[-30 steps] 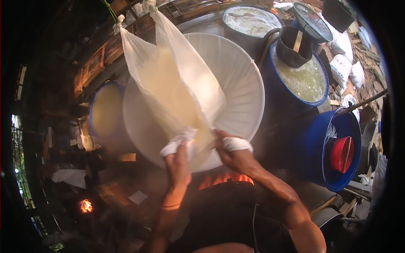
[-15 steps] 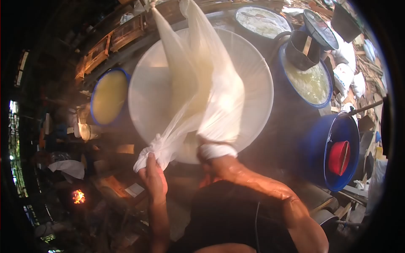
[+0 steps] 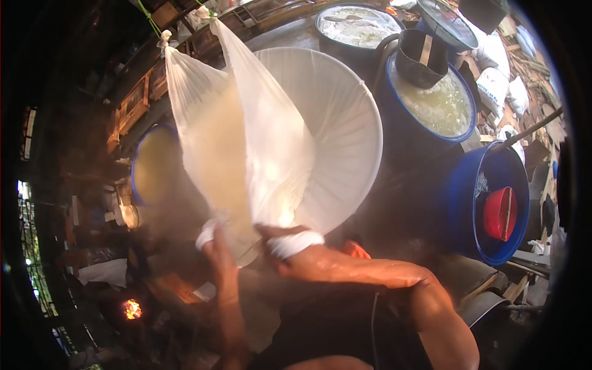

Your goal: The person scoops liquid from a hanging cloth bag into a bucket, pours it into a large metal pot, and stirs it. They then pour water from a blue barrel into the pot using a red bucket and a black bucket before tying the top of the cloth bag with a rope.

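A large white straining cloth hangs like a sling, its far corners knotted and hung from green cord. Pale yellowish, steaming contents show in its hollow. My left hand is closed on the bunched near-left corner. Further right, my right hand grips the other near corner, with white cloth wrapped over the fingers. Beneath and behind the sling stands a wide round tub covered in whitish cloth; the sling hides its left part.
Blue-rimmed barrels of liquid stand at right, top and left. A dark pot with a wooden handle rests over the right barrel. A blue barrel holds a red scoop. Fire glows at lower left.
The cloth sling has swung left relative to the tub and opened wider, showing its contents. My right hand has moved left and lower, nearer my left hand. Both hands keep hold of the cloth.
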### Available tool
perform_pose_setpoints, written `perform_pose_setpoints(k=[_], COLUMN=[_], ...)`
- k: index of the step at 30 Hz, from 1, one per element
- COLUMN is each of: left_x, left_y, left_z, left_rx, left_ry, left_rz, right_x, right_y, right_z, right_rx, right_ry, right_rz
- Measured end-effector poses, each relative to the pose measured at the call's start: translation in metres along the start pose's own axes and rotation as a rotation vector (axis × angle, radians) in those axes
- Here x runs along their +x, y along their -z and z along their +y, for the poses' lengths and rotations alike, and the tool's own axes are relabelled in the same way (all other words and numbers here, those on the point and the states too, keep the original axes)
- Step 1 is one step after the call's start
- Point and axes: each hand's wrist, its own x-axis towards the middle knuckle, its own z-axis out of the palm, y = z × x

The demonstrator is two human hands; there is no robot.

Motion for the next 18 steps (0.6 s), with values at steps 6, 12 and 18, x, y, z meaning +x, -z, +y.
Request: perform_pose_setpoints(k=[6, 12, 18], left_x=[-0.057, -0.046, -0.001], left_y=[-0.130, -0.088, -0.001], left_z=[0.120, 0.207, 0.082], left_rx=[-0.294, -0.641, -0.523], left_ry=[-0.159, -0.253, -0.087], left_rz=[-0.593, -0.437, -0.057], right_x=[-0.032, -0.025, 0.018], right_y=[0.092, 0.119, -0.002], right_z=[0.073, 0.104, 0.089], right_rx=[-0.204, -0.277, -0.555], right_ry=[-0.292, -0.332, -0.006], right_rz=[0.421, 0.603, 0.354])
